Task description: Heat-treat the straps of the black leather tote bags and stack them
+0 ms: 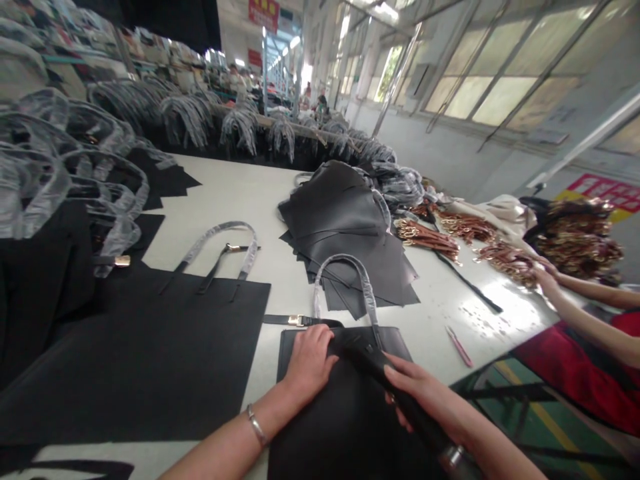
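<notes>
The person's right hand (pixel 413 387) is closing firmly around a long black handheld tool with a silvery collar (pixel 417 413), thumb along its upper side and fingers wrapping beneath, and the tool's far end is pointing at the top part of a flat black leather-like bag (pixel 330 427). The left hand (pixel 311 363) is lying on that bag just beside the tool's end, fingers loosely bent over the top edge and thumb standing apart; whether the fingertips are pinching anything I cannot tell. A silver bracelet (pixel 256 427) is circling the left wrist. The bag is lying on a white tabletop (pixel 230 183) directly before the person, its arched handle wrapped in clear plastic (pixel 369 293) reaching away past the top edge. A black strap with a gold buckle (pixel 296 321) is stretching leftward near the left fingers. Beyond the handle, a fanned pile of black flat pieces (pixel 345 207) is covering the table's middle; to the left, a second flat black bag (pixel 185 360) is lying with its own wrapped handle. To the right, a slim pink tool (pixel 459 347) is resting near the edge, and a co-worker's hand (pixel 547 280) is touching brown straps with gold metal ends (pixel 510 260).
</notes>
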`<state>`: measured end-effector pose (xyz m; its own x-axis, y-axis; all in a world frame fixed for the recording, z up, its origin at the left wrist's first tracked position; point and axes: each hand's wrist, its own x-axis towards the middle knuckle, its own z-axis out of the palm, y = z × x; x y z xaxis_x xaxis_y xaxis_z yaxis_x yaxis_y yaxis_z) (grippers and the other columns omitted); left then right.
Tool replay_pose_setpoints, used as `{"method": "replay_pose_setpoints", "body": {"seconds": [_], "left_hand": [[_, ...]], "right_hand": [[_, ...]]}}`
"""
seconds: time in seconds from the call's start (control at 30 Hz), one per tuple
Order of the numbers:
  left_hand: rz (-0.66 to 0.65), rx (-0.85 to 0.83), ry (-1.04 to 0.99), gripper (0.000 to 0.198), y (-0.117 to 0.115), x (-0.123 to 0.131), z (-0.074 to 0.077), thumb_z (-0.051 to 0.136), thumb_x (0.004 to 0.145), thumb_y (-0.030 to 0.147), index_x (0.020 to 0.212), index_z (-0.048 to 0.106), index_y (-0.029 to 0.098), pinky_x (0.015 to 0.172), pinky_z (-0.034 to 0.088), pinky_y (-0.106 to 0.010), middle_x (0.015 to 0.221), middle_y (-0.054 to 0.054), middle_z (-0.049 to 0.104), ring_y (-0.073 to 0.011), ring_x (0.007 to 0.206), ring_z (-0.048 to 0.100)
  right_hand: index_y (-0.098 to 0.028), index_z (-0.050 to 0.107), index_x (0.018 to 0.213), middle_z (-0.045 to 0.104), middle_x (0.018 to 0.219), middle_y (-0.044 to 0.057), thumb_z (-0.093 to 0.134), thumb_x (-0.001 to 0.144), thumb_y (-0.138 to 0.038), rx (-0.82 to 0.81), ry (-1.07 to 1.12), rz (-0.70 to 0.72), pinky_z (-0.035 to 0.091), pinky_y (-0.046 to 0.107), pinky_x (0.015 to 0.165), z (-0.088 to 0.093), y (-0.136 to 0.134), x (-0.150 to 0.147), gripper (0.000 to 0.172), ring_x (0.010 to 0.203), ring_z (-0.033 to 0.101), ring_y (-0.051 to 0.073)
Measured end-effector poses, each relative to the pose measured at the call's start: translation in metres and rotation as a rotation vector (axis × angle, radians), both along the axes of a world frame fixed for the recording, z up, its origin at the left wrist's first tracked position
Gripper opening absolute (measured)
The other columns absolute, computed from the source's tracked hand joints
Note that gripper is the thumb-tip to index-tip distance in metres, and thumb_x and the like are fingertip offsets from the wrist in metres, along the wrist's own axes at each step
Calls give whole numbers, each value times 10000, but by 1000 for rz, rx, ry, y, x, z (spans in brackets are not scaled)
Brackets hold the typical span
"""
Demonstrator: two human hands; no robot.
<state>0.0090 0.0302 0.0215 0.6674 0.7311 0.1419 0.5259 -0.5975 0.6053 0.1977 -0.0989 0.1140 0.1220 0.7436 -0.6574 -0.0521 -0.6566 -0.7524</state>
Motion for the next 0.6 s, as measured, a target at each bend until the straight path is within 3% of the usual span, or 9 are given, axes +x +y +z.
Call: {"method": "replay_pose_setpoints", "body": {"seconds": [0.17, 0.3, 0.47, 0.6], "left_hand": [[-10, 22, -37, 307, -1, -1, -1, 634, 806, 227, 1095, 531, 212, 971, 347, -399, 1220, -66, 552, -248, 1163, 465], [16, 15, -29, 309, -1, 0, -3, 627, 806, 243, 1096, 524, 213, 961, 351, -406, 1220, -70, 554, -251, 1156, 470], [29, 20, -42, 308, 1, 0, -5, 631, 801, 248, 1085, 518, 208, 958, 354, -402, 1223, -75, 554, -256, 1157, 471], [30, 13, -39, 318, 1, 1, -6, 632, 800, 256, 1091, 514, 204, 958, 352, -411, 1212, -81, 557, -265, 1160, 470]], "right_hand": [[-221, 368, 1427, 604, 658, -24, 574, 861, -507, 37, -23, 5, 423, 177, 368, -7, 12, -9, 667, 408, 557, 97], [-216, 404, 1403, 591, 647, -29, 597, 847, -492, 140, -108, -110, 429, 189, 381, -6, 23, -11, 651, 417, 562, 104], [-248, 404, 1410, 602, 683, -24, 610, 845, -491, 114, -142, -146, 450, 186, 402, 8, 1, 10, 648, 450, 587, 106], [-236, 379, 1428, 608, 667, -22, 606, 837, -502, 9, -42, -52, 417, 173, 368, -1, -6, 8, 687, 413, 564, 97]]}}
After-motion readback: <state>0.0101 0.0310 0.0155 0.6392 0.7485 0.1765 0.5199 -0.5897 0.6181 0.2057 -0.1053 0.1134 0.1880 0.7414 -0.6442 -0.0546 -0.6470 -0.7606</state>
